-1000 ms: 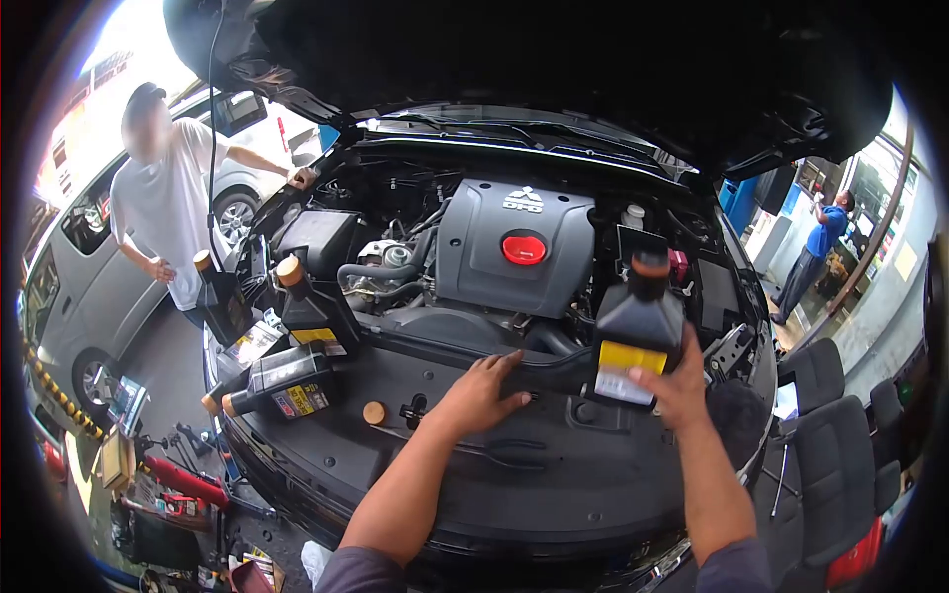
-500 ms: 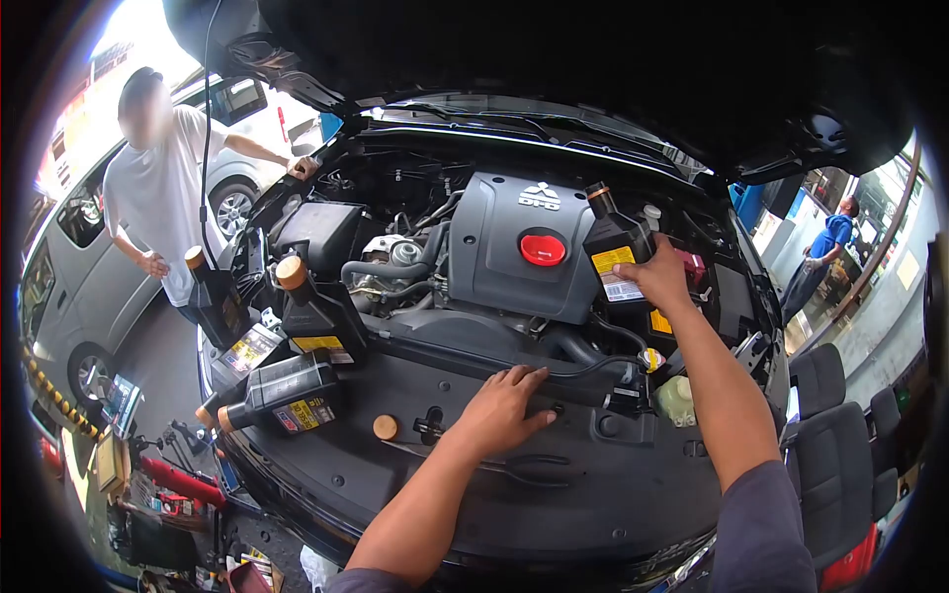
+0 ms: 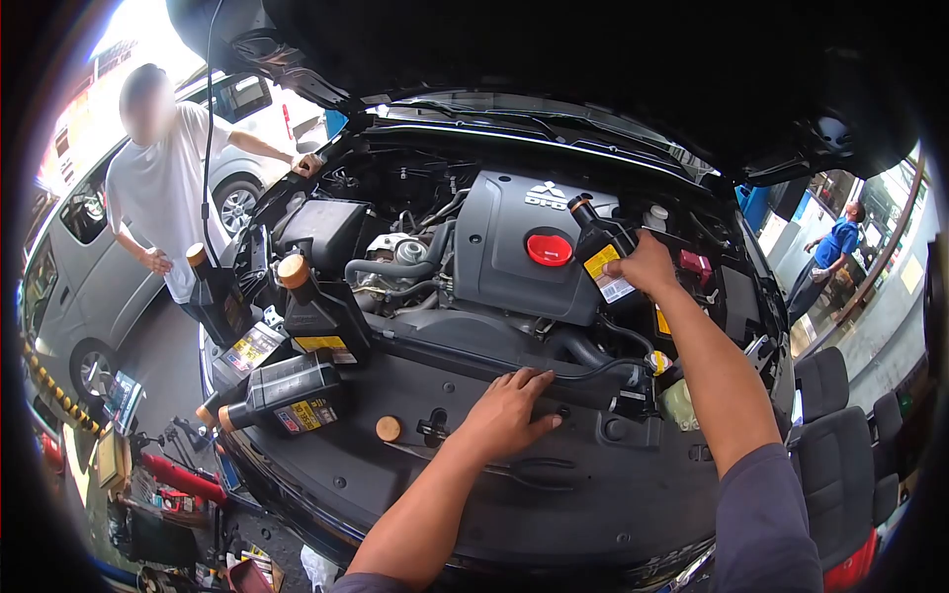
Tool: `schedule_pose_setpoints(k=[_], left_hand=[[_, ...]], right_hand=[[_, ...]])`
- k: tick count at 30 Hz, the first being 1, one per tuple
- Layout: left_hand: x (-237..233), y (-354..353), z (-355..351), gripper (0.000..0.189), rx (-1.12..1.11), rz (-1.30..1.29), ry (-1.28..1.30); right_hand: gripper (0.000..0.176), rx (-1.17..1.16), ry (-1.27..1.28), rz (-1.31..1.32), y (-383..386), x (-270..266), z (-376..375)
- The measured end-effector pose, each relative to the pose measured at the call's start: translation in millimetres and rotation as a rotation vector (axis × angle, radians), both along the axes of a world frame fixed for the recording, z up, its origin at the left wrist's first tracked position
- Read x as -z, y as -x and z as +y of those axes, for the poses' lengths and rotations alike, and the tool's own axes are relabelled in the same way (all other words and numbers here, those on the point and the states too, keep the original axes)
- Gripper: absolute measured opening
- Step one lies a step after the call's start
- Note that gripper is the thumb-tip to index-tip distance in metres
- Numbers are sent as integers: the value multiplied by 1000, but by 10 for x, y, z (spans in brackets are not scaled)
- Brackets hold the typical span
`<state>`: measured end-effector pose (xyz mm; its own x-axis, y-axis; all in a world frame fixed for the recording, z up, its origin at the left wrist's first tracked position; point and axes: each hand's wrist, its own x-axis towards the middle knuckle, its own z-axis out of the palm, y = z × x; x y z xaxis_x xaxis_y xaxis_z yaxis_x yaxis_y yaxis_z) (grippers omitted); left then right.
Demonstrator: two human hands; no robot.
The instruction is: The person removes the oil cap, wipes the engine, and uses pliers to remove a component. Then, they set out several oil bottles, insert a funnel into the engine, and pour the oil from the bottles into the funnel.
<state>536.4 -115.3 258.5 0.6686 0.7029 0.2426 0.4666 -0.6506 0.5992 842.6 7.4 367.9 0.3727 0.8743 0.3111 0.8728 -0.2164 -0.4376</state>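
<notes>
My right hand is wrapped around a black oil bottle with a yellow label. The bottle leans left, its uncapped-looking neck above and to the right of a red funnel set in the grey engine cover. Whether oil flows cannot be made out. My left hand rests palm down with fingers stretched out on the black front panel. Near it lie a tan bottle cap and dark-handled pliers, partly hidden by my wrist.
Several more oil bottles lie and stand on the left of the front panel. The raised hood hangs over the engine. A person stands at the left with a hand on the fender; another person is far right.
My right hand has tipped the oil bottle further left, bringing its neck slightly lower and closer to the funnel. The left hand stays in place.
</notes>
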Motion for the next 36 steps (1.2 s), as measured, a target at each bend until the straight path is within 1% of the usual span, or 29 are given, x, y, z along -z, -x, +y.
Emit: schedule_pose_setpoints(k=[4,13,19,25,31,36], left_hand=[[-7,1,2,73,0,5,3],[-18,4,-4,72,6,-2,3],[-10,1,-4,73,0,12,-6],[-22,9,-9,74,4,14,2],[-38,12,-15,74,3,22,7],[-33,16,-16,75,2,25,6]], right_hand=[[100,38,74,-27,33,-42,22],[95,27,132,-58,36,-41,67],[91,30,121,-81,35,-17,66],[91,28,138,-70,50,-61,23],[86,39,124,-99,54,-90,-34],[86,45,167,-99,61,-175,-112]])
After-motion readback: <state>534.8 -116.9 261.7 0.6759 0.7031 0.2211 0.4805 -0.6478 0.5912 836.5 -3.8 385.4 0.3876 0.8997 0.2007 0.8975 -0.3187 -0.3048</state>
